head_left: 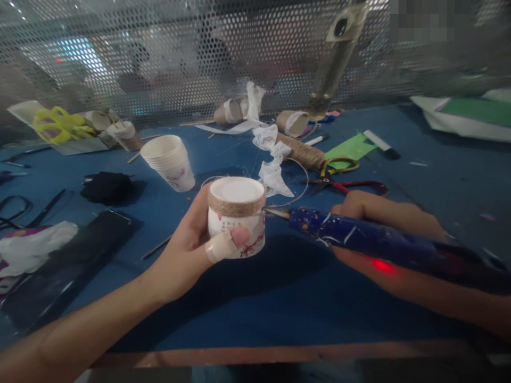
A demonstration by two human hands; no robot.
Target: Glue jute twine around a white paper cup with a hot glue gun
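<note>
My left hand [199, 234] grips a white paper cup [235, 234] held upside down, its thumb with a pale bandage across the printed front. Jute twine [237, 207] is wound in a band around the cup near its upturned base. In my right hand [379, 223] is a dark blue glue gun [351, 231], its metal nozzle at the right side of the twine band, touching or very close to it. A red light glows on the glue gun. A strand of twine [306, 183] loops behind the cup, near the twine spool [305, 151].
A stack of paper cups [167, 162] stands behind left. Red-and-yellow scissors [329, 178], crumpled white tissue [273, 170] and twine-wrapped cups [293, 123] lie toward the perforated metal screen [167, 58]. At left are a black phone [72, 271], a black plug [107, 187] and yellow scissors [59, 125].
</note>
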